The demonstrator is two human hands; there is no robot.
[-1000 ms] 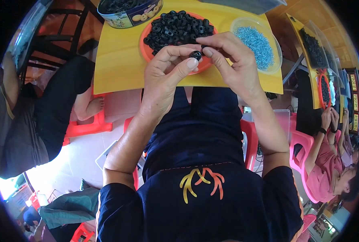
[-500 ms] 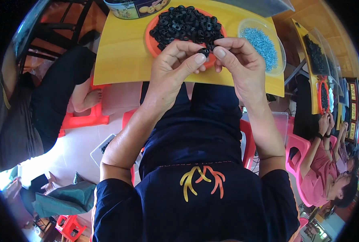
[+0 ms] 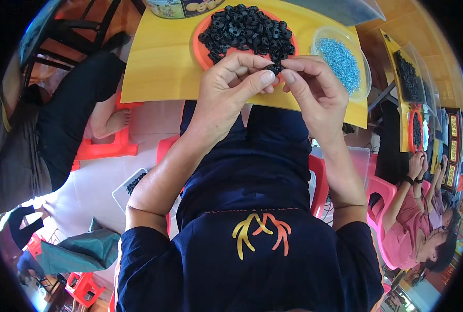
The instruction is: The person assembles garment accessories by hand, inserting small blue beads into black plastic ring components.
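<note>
At the orange plate's (image 3: pixel 197 50) near edge, my right hand (image 3: pixel 322 89) joined my left hand (image 3: pixel 227 86), fingers of both clamped on one black piece (image 3: pixel 274 68): two-handed work.

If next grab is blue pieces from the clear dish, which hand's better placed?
Right, probably. The right hand is nearer the clear dish and its blue pieces; the left hand is farther off, its thumb and forefinger pinching a small black part.

Bright over the yellow table (image 3: pixel 153 78); glaring white on the floor (image 3: pixel 78 192) lower-left of it; warped far around it.
</note>
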